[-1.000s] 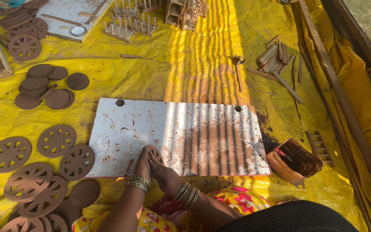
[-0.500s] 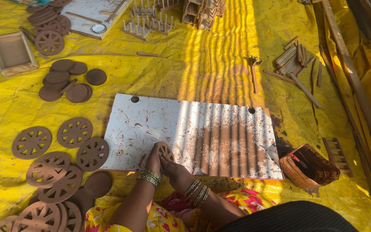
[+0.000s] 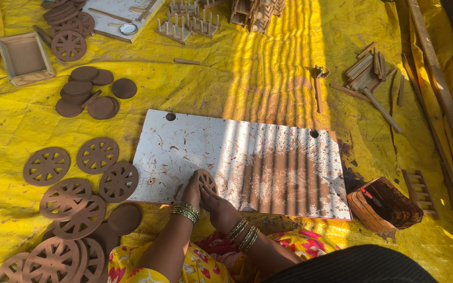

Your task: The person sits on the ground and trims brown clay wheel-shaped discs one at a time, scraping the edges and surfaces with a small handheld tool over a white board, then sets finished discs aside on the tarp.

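Note:
A brown clay wheel disc [image 3: 206, 181] with cut-out spokes lies near the front edge of a white, clay-stained board [image 3: 268, 157]. My left hand [image 3: 191, 189] grips its left side and my right hand [image 3: 217, 206] presses it from below and right. Both wrists wear metal bangles. The hands cover much of the disc.
Several spoked clay wheels [image 3: 69, 199] and plain clay discs [image 3: 93, 94] lie left on the yellow sheet. A wooden mould frame [image 3: 24, 57] sits far left. A small wooden bowl [image 3: 384, 204] stands right of the board; sticks [image 3: 370, 71] and a tool [image 3: 318, 84] lie beyond.
The view has shifted so the board and hands sit further right and lower. Both hands stay on the clay wheel at the board's front edge.

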`<action>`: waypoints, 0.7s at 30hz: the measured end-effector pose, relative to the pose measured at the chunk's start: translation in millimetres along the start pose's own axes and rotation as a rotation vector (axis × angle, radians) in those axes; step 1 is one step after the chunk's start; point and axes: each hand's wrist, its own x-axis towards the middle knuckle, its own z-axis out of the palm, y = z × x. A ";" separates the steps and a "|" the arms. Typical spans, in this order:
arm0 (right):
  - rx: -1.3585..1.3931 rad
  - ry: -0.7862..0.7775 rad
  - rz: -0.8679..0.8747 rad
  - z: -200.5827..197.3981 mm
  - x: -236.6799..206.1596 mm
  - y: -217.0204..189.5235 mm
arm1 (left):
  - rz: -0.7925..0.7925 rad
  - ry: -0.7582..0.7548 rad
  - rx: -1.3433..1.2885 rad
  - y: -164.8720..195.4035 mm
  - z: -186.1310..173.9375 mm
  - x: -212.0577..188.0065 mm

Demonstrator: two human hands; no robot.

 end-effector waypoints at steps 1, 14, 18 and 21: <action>-0.012 0.049 -0.061 -0.9 1.6 1.6 | 0.013 -0.007 0.023 -0.2 0.6 -0.2; -0.003 -0.021 0.027 1.4 -8.7 0.7 | 0.070 -0.030 0.133 -5.2 5.0 4.0; -0.057 -0.069 0.108 2.2 -5.6 2.0 | 0.056 0.000 0.099 -6.0 3.4 3.6; -0.144 -0.111 0.216 0.6 -1.0 5.8 | 0.007 0.037 0.118 -7.3 4.2 1.7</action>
